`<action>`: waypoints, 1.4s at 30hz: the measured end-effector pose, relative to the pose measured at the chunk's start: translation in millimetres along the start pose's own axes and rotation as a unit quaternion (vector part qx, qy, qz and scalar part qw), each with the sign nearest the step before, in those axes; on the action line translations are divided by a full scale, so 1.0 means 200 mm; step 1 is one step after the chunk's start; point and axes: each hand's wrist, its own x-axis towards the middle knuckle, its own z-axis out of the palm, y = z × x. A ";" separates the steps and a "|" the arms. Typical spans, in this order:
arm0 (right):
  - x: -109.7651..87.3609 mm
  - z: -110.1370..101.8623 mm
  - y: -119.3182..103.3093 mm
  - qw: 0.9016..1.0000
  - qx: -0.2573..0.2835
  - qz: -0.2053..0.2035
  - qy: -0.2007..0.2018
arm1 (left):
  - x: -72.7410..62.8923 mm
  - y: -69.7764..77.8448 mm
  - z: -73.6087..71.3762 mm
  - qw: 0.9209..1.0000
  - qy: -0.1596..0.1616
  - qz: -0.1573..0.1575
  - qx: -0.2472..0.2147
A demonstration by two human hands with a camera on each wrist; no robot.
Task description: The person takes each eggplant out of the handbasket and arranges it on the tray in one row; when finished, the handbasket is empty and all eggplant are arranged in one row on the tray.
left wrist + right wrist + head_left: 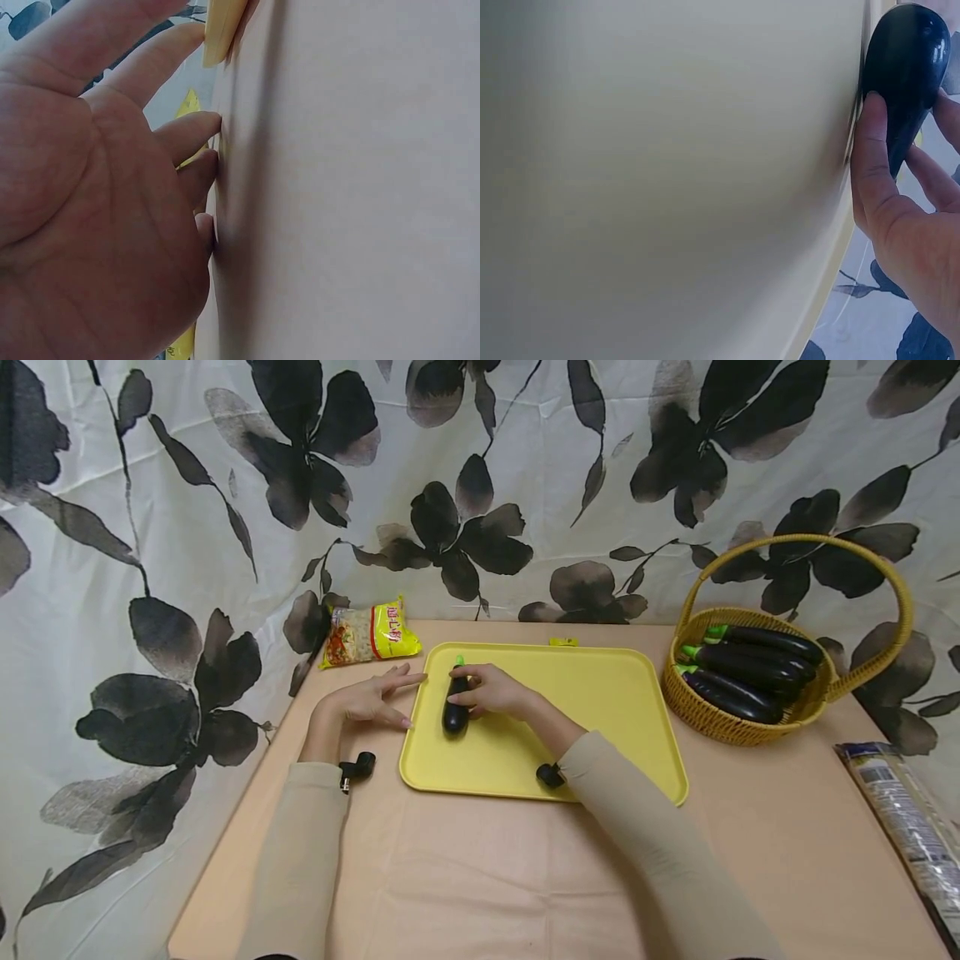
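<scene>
A dark eggplant (455, 717) with a green stem lies lengthwise near the left end of the yellow tray (555, 735), its stem pointing to the far side. My right hand (495, 691) holds it from the right, thumb and fingers on its two sides; the right wrist view shows the eggplant's (907, 56) rounded end above the fingers. Beside the tray's left edge is my left hand (367, 700), its fingers spread and fairly straight. In the left wrist view the left palm (97, 187) holds nothing, with fingertips at the tablecloth and near the tray's edge.
A wicker basket (720, 727) with a tall handle stands to the right, holding several eggplants (757, 664). A yellow food packet (371, 633) lies at the back left. A small yellow item (563, 642) sits behind the tray. A silvery package (900, 827) is at the right edge.
</scene>
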 end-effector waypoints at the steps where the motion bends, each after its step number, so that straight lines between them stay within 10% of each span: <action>1: 0.00 0.00 0.00 1.000 -0.001 0.000 0.001 | 0.00 0.00 0.00 1.000 0.000 0.000 -0.002; 27: -0.04 -0.06 -0.03 0.990 -0.119 -0.011 0.069 | 0.01 0.00 0.01 1.000 0.004 0.009 0.010; 42: -0.38 -0.27 -0.17 0.965 -0.201 -0.125 0.113 | 0.00 0.00 0.00 1.000 0.006 0.023 0.000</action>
